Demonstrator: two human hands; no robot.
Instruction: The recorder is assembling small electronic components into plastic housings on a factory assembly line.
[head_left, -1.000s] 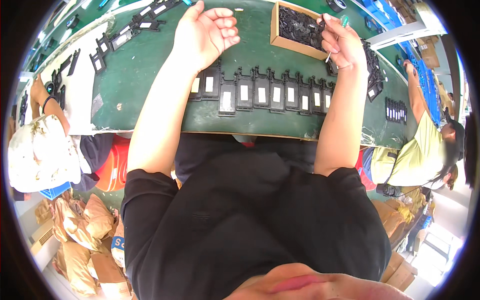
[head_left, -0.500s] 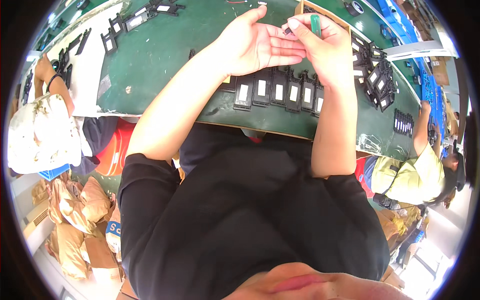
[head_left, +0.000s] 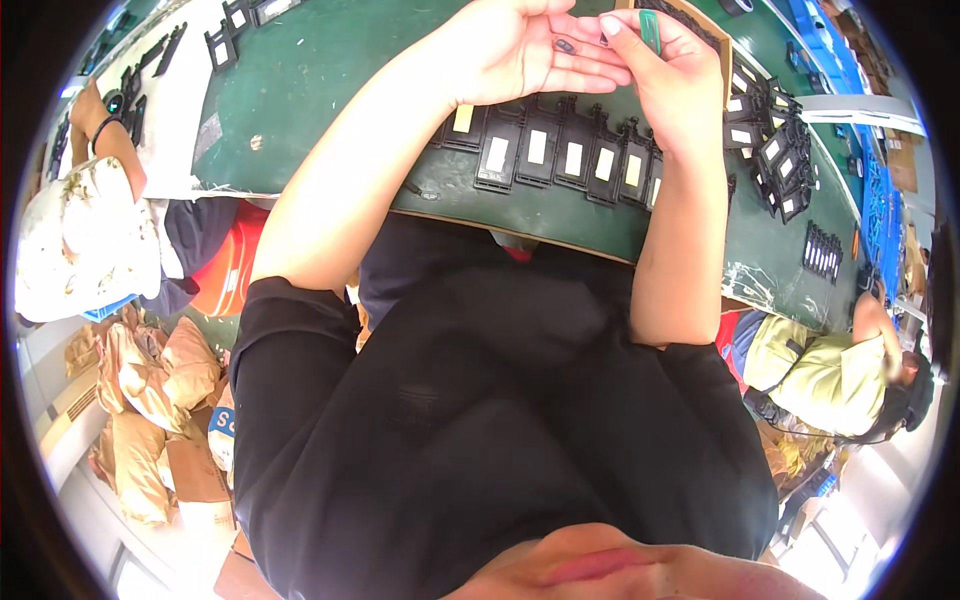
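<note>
My left hand [head_left: 515, 55] lies palm up with its fingers stretched out. A small dark oval part [head_left: 564, 46] rests loose on those fingers. Close beside it, thumb and fingers of my right hand [head_left: 665, 75] are closed, with a green tool handle [head_left: 650, 30] tucked among them; the rest of that tool is hidden. Another tiny dark piece [head_left: 604, 40] shows at my right thumb tip, too small to name. Below both hands, a row of flat black plastic frames with pale labels [head_left: 535, 147] lies on the green tabletop [head_left: 300, 120].
An open cardboard box [head_left: 727, 60] stands just beyond my right hand. More black frames [head_left: 775, 150] are heaped to its right, near a row of small black pieces [head_left: 822, 252]. Co-workers sit at left [head_left: 85, 235] and right [head_left: 840, 375]. Brown paper sacks [head_left: 140, 420] lie lower left.
The dark oval part now shows on my left fingers. Both hands appear higher in the view, and the right co-worker's arm has lowered.
</note>
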